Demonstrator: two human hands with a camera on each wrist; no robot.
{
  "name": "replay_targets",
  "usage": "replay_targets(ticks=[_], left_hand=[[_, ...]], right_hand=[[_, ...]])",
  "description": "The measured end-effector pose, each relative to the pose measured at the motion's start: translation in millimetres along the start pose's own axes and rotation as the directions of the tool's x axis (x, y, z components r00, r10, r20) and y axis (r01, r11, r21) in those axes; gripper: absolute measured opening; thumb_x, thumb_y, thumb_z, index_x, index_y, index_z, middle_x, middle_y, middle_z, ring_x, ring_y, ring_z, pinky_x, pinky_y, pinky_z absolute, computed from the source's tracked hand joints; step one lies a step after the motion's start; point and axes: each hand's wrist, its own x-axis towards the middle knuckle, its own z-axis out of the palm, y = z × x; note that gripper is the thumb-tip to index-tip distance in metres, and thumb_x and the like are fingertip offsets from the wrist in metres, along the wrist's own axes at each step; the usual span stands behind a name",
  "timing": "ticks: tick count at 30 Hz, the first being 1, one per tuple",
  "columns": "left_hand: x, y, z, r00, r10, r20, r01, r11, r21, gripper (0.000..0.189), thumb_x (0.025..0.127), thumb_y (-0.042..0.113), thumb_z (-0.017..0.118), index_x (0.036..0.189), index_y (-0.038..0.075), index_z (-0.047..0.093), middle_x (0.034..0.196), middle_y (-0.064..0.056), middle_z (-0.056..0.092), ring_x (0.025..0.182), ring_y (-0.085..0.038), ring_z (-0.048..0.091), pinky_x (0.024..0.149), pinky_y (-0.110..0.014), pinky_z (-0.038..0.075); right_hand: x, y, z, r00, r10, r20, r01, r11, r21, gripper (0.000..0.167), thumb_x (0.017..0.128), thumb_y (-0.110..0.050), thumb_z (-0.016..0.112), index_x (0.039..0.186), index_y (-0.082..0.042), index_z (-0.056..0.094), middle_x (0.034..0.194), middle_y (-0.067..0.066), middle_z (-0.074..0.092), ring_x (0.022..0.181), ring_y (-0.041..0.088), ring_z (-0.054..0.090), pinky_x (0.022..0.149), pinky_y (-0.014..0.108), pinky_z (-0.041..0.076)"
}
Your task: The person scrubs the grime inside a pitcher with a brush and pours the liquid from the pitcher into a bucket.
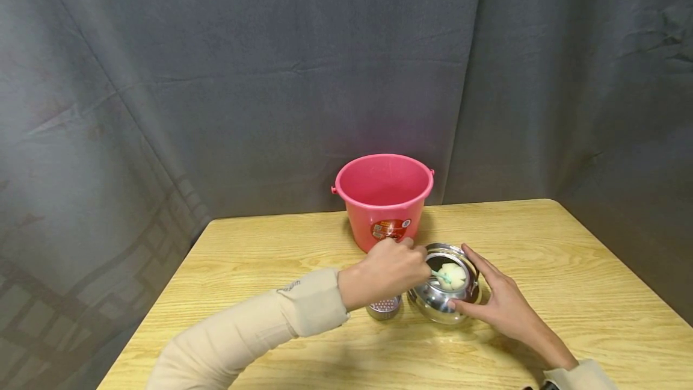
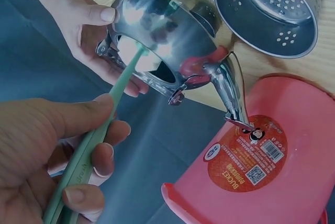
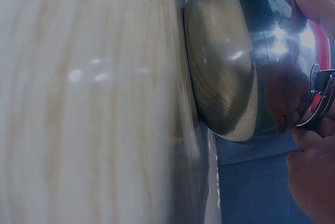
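A shiny steel teapot [image 1: 437, 304] with a short spout [image 2: 228, 89] stands on the table, its round opening uncovered. My right hand [image 1: 500, 303] grips the pot from the right, thumb on the near side and fingers on the far side. In my left hand [image 1: 387, 272] is the light green handle of a brush [image 2: 86, 156], its far end inside the opening. A pale, soft-looking lump [image 1: 453, 275] fills part of the opening around the green tip; whether it belongs to the brush I cannot tell. Left of the pot sits a perforated steel strainer [image 1: 384, 310].
Behind the pot stands a pink bucket [image 1: 357, 212] with a red label [image 2: 246, 153]. Dark grey curtains [image 1: 271, 95] hang behind and beside the wooden table [image 1: 271, 239]. My left forearm [image 1: 249, 333] crosses the near left of the tabletop.
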Motion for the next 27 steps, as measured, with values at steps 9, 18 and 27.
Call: replay_targets(ticks=[9, 18, 27], left_hand=[[-3.0, -1.7, 1.1, 1.0, 0.025, 0.009, -0.025, 1.0, 0.002, 0.02, 0.094, 0.019, 0.06, 0.084, 0.03, 0.073, 0.082, 0.009, 0.063, 0.06, -0.009, 0.049, 0.042, -0.021, 0.039], [-5.3, -2.0, -0.4, 1.0, 0.019, 0.018, -0.019, 1.0, -0.012, 0.021, 0.094, 0.017, 0.061, 0.081, 0.03, 0.071, 0.077, 0.01, 0.06, 0.057, -0.008, 0.047, 0.041, -0.022, 0.039], [-4.6, -3.7, -2.5, 0.996, 0.027, 0.089, -0.022, 0.998, -0.062, 0.019, 0.094, 0.018, 0.06, 0.082, 0.028, 0.07, 0.077, 0.01, 0.061, 0.056, -0.007, 0.046, 0.041, -0.022, 0.039]], right_hand=[[0.2, -0.8, -0.1, 1.0, 0.0, -0.001, 0.0, 1.0, -0.002, 0.103, 0.071, -0.038, 0.086, 0.154, -0.024, 0.027, 0.147, 0.026, 0.036, 0.126, 0.054, 0.038, 0.092, 0.071, 0.032], [-0.2, -1.6, -1.2, 1.0, 0.007, -0.001, -0.007, 1.0, -0.008, 0.104, 0.07, -0.039, 0.086, 0.154, -0.025, 0.027, 0.147, 0.027, 0.036, 0.126, 0.054, 0.037, 0.091, 0.072, 0.031], [-0.8, -1.4, -1.1, 1.0, 0.005, 0.001, -0.005, 1.0, -0.009, 0.103, 0.07, -0.04, 0.086, 0.154, -0.025, 0.027, 0.147, 0.026, 0.036, 0.125, 0.054, 0.038, 0.091, 0.072, 0.031]])
